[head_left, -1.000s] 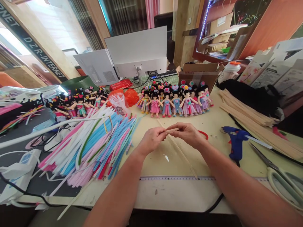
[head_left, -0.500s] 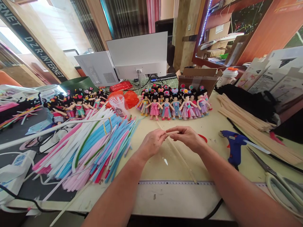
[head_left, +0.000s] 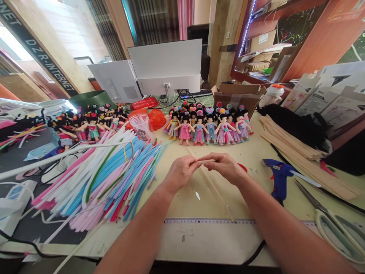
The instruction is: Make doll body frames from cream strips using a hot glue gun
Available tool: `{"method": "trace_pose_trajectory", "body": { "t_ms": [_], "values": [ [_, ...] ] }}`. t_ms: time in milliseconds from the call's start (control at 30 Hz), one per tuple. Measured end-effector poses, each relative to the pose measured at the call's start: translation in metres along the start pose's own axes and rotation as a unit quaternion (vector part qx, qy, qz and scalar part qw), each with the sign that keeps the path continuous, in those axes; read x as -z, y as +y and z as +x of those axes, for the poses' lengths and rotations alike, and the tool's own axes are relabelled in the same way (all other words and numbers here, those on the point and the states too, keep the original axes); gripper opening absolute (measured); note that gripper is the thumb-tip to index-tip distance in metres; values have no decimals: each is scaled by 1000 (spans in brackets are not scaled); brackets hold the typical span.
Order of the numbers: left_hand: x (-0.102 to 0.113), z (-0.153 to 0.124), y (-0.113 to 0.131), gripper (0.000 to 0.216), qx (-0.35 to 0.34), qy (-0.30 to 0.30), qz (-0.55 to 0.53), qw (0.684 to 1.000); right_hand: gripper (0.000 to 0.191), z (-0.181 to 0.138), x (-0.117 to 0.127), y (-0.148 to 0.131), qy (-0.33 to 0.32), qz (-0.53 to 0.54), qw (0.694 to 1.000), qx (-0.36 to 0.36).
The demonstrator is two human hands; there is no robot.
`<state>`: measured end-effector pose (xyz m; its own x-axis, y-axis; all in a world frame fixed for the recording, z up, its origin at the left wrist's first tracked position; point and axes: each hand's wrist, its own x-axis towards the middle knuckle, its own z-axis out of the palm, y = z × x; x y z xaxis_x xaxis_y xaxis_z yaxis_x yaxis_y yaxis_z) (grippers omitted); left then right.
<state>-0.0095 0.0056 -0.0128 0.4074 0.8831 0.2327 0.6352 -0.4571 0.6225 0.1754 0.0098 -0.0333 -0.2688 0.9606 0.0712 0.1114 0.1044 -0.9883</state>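
Observation:
My left hand (head_left: 182, 171) and my right hand (head_left: 226, 166) meet above the middle of the table, fingertips closed on a beige pipe cleaner (head_left: 207, 160). Only a short stretch of it shows between the fingers. Under the hands, another beige pipe cleaner (head_left: 218, 195) lies slantwise on the tabletop, its near end at the measuring tape (head_left: 199, 220). Whether the two pieces join is hidden by the fingers. Beyond the hands stands a group of small pipe-cleaner dolls (head_left: 211, 127) in coloured dresses.
At left lies a big pile of coloured pipe cleaners (head_left: 114, 179), with more dolls (head_left: 92, 127) behind. To the right are a blue glue gun (head_left: 279, 179), scissors (head_left: 325, 213) and a bundle of beige pipe cleaners (head_left: 310, 161). A cardboard box (head_left: 236, 95) stands behind the dolls.
The view has shifted slightly. Both hands stay together at nearly the same spot, still pinching the beige pipe cleaner, with only small finger movement.

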Motion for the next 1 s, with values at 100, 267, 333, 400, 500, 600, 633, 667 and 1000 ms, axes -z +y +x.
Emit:
{"method": "trace_pose_trajectory", "body": {
  "t_ms": [100,267,333,400,500,600,633,667,1000],
  "values": [
    [0,0,0,31,-5,-5,7,1000,26,0,1,-1,2,-9,1000,2],
    [0,-1,2,28,-16,-25,13,999,22,-1,1,-6,8,-15,1000,-11],
    [1,-1,3,28,-22,-38,20,999,21,-2,2,-6,2,-16,1000,-16],
    [1,-1,3,28,-27,-48,27,998,21,-2,4,-6,-4,-16,1000,-21],
    [1,0,4,28,-27,-53,34,998,21,-2,6,-6,-13,-14,999,-29],
    [0,0,4,29,-29,-53,38,997,22,-2,7,-6,-21,-10,999,-34],
    [0,0,3,30,-31,-51,37,998,22,-2,8,-6,-25,-7,999,-34],
    [0,0,3,30,-32,-49,37,998,22,-2,8,-6,-28,-5,999,-34],
    [-2,0,4,28,-18,-48,34,998,25,-1,12,-4,-55,19,998,-21]
  ]
}}
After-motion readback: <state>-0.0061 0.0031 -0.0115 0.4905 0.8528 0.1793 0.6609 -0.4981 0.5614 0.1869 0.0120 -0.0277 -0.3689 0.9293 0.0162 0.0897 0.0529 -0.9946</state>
